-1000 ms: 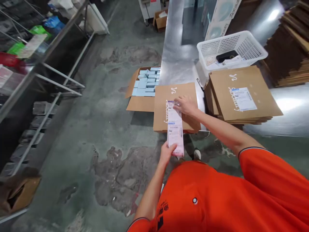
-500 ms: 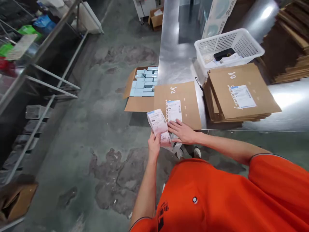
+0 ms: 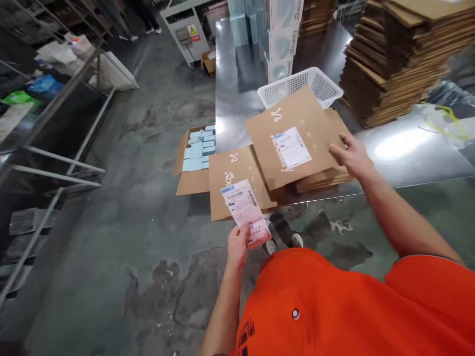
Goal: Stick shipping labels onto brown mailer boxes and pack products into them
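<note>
My left hand (image 3: 238, 243) pinches the lower part of a strip of printed labels (image 3: 243, 205), which hangs over the front edge of a flat cardboard piece (image 3: 237, 165). At the right, my right hand (image 3: 351, 154) grips the right edge of a labelled flat cardboard piece (image 3: 315, 143). That piece is lifted and tilted, overlapping the first piece at its left. Under it, a stack of similar cardboard (image 3: 336, 123) shows in part.
A white basket (image 3: 322, 86) stands behind the cardboard on the metal table (image 3: 226, 104). An open box of light blue packets (image 3: 193, 180) adjoins the table's left edge. Tall cardboard stacks (image 3: 408, 64) and printed white boxes (image 3: 282, 44) stand farther back. People's legs (image 3: 144, 17) show at the top left.
My right hand has left the left cardboard piece, moved right and taken hold of the labelled piece from the stack, which has shifted left. My left hand still has the labels. The view has shifted.
</note>
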Demonstrator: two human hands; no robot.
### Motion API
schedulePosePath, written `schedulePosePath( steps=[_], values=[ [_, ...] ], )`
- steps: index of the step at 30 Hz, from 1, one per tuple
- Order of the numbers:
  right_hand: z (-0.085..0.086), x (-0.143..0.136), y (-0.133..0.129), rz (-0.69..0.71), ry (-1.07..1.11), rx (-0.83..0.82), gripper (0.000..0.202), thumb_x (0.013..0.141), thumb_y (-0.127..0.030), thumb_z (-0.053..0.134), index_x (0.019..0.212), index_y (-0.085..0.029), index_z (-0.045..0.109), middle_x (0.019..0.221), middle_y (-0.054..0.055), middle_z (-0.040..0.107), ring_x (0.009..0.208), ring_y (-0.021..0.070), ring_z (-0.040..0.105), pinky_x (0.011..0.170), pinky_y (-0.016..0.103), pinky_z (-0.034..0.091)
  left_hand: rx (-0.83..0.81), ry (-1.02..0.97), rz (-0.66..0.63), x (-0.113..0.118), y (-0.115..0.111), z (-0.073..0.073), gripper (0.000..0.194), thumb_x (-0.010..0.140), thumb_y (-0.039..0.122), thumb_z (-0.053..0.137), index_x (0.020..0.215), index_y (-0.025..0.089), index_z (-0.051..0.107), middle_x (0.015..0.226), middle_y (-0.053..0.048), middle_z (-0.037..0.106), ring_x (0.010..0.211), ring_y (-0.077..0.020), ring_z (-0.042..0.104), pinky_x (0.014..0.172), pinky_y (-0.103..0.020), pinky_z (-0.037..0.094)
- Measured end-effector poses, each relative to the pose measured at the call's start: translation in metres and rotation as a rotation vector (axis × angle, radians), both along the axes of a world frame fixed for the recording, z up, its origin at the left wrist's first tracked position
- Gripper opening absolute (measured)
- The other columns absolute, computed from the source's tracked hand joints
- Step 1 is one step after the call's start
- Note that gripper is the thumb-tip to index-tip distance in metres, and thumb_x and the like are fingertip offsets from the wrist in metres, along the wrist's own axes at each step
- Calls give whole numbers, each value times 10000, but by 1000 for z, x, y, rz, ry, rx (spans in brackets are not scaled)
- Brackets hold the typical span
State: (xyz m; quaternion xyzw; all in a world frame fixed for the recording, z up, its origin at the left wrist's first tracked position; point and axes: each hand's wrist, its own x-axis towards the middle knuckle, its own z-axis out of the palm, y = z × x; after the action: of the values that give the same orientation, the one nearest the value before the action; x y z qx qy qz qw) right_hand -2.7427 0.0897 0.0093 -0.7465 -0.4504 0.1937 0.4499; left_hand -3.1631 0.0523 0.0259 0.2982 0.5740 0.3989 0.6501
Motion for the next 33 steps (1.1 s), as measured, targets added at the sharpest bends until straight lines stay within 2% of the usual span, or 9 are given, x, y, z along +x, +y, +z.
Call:
schedulePosePath(
  steps=[3,5,7,9,13,16,19,25,33],
  values=[
    [9,63,-11,-53,-61,-164,513,806,-482,676,1205,-162,637,1168,198,663,1031,353,623,924,614,464,-78,24,-117,15,-8,-5,571,526,560,864,864,116,744,761,-68,744,635,-182,677,615,-296,558],
    [19,54,-9,-14,-173,-141,588,710,-479,774,1181,-149,650,1303,224,583,1245,431,487,1072,688,297,-125,44,-174,24,-15,-8,592,532,582,855,885,119,748,761,-73,744,636,-191,681,603,-305,563],
    [27,6,2,216,-197,-73,716,709,-487,773,1316,-165,571,1469,194,447,1370,401,371,1150,615,252,-130,63,-216,31,-21,-9,586,543,599,844,874,125,750,749,-67,738,643,-193,681,612,-312,569],
    [32,-60,16,622,12,-60,749,767,-493,716,1415,-208,473,1511,134,414,1324,310,460,1067,472,426,-107,80,-251,35,-26,-9,565,564,616,826,837,127,748,745,-64,730,652,-197,676,634,-327,574],
    [28,-167,30,998,356,-196,416,747,-523,682,936,-155,652,908,51,682,795,189,624,654,289,485,-30,77,-265,27,-27,-2,516,616,551,825,932,151,742,918,-90,745,807,-230,688,765,-359,564],
    [19,-202,24,995,407,-200,408,808,-547,597,662,-170,543,588,-23,530,583,122,499,548,246,366,152,8,-144,18,-14,9,612,593,382,871,1150,215,677,1197,-89,688,1067,-240,641,902,-326,508],
    [15,-218,14,1040,342,-147,373,857,-510,568,743,-158,610,640,-11,573,618,120,499,572,244,348,235,75,19,13,9,15,379,621,336,836,936,176,700,913,-43,715,824,-164,644,738,-248,501],
    [-5,-242,45,939,117,10,233,913,-356,531,810,-171,629,768,26,622,716,146,535,665,268,390,108,227,75,4,37,-21,359,602,452,807,628,145,621,581,34,570,550,-91,479,533,-208,390],
    [-21,-246,138,618,-665,-129,416,921,-441,560,1230,-166,603,1163,177,624,1058,333,508,870,435,363,-138,201,-12,-58,-24,-67,442,443,393,887,727,91,731,631,-71,679,598,-194,601,584,-291,471]
  ],
)
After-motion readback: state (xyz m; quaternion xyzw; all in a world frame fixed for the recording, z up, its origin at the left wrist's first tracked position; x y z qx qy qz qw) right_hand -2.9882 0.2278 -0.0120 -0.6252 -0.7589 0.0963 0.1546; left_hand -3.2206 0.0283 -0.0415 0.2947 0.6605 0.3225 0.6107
